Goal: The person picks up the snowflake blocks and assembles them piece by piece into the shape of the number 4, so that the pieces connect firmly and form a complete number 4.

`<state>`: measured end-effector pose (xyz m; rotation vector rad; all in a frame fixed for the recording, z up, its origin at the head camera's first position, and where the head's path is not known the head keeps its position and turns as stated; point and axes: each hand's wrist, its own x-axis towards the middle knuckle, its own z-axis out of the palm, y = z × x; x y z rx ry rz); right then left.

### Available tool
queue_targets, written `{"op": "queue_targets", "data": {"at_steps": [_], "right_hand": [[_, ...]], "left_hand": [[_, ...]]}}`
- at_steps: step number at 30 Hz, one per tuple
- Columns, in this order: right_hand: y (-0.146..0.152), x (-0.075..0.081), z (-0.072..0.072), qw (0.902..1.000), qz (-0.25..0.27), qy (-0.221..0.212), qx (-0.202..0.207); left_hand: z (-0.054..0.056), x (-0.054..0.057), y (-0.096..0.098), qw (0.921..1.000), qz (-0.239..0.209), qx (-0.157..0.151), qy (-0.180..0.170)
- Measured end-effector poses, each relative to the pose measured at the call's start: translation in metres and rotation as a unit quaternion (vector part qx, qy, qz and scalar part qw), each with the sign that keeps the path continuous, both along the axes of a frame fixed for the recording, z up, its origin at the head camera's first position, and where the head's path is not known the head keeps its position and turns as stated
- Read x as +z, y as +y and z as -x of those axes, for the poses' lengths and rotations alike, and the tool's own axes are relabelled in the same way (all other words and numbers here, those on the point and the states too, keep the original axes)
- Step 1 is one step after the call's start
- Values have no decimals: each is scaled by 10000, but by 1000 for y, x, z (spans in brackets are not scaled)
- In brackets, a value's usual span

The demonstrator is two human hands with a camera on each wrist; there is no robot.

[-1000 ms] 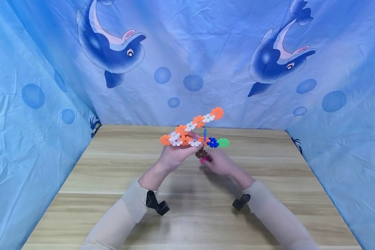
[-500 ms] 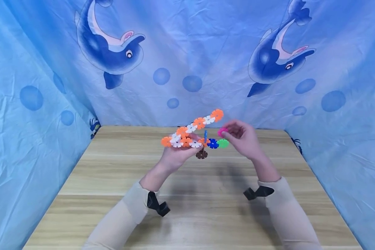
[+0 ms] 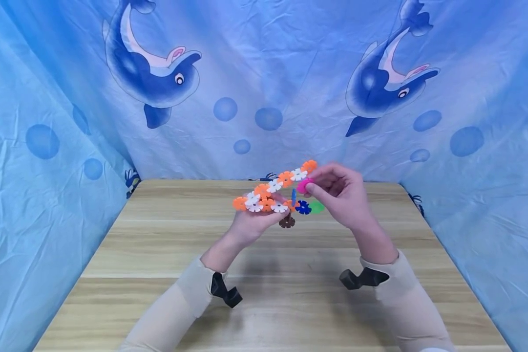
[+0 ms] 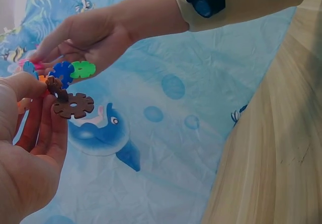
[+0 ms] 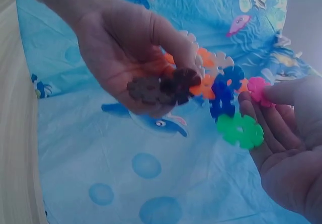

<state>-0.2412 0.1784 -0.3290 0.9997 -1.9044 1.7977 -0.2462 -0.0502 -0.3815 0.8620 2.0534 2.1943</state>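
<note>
My left hand (image 3: 250,227) holds up a build of notched plastic snowflake discs, thumb and fingers pinching it near its middle. Two rows of alternating orange and white discs (image 3: 279,208) run from the left, one slanting up and away. At the right end sit a dark blue disc (image 3: 304,208) and a green disc (image 4: 83,69), with a light blue disc (image 3: 294,197) standing upright. Brown discs (image 4: 75,106) hang at the near side. Between thumb and fingers my right hand (image 3: 350,203) pinches a pink disc (image 5: 258,90), right by the light blue disc and partly covering the green one.
A wooden table (image 3: 167,254) lies below both hands. Blue cloth (image 3: 272,58) printed with dolphins and bubbles walls it in at the back and sides. Each wrist wears a black camera mount (image 3: 365,278).
My right hand has carried the pink disc from beside the brown disc up and right, then slightly left toward the light blue disc. The left hand keeps its grip, shifting slightly.
</note>
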Motion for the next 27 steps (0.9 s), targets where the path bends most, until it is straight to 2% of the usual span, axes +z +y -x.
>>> {"op": "queue_targets", "data": {"at_steps": [5, 14, 20, 27], "right_hand": [[-3, -1, 0, 9999, 29, -21, -99], [-5, -3, 0, 9996, -120, 207, -119], [-4, -4, 0, 9989, -336, 332, -70], [-7, -5, -1, 9976, -470, 498, -142]], "left_hand": [[0, -2, 2, 9999, 116, -63, 109], [0, -5, 3, 9984, 242, 41, 514], [1, -7, 3, 9976, 379, 117, 561], [2, -8, 2, 9981, 442, 124, 405]]}}
